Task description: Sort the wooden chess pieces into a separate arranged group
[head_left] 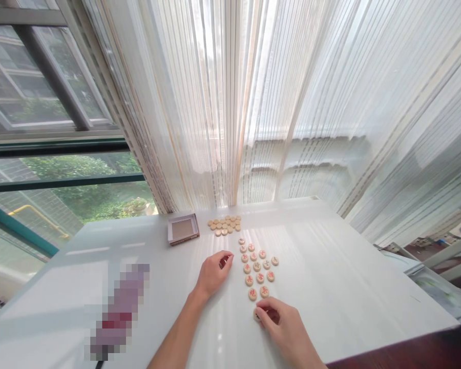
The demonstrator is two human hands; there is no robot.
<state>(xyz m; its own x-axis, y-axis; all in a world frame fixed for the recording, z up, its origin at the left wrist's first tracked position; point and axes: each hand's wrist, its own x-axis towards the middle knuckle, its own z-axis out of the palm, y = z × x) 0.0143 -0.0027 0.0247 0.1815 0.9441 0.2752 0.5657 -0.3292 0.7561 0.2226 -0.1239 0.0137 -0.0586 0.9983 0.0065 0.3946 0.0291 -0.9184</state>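
My right hand (286, 325) pinches a round wooden Chinese chess piece (256, 314) between thumb and fingers at the near end of a group of pieces. The held piece is partly covered by the fingertips, and its mark is mostly hidden. Left of the group, my left hand (214, 274) hovers over or rests on the table with fingers curled and tips together; no piece shows in it. Face-up pieces with red or dark characters, such as a red-marked piece (252, 294) and another (264, 291), lie in uneven columns between and beyond my hands.
Several pale pieces (225, 225) lie bunched at the back of the white table (341, 287). A shallow open box (183, 229) sits left of them. A blurred-out purple object (121, 310) lies at the left front. Sheer curtains (230, 128) hang behind the table.
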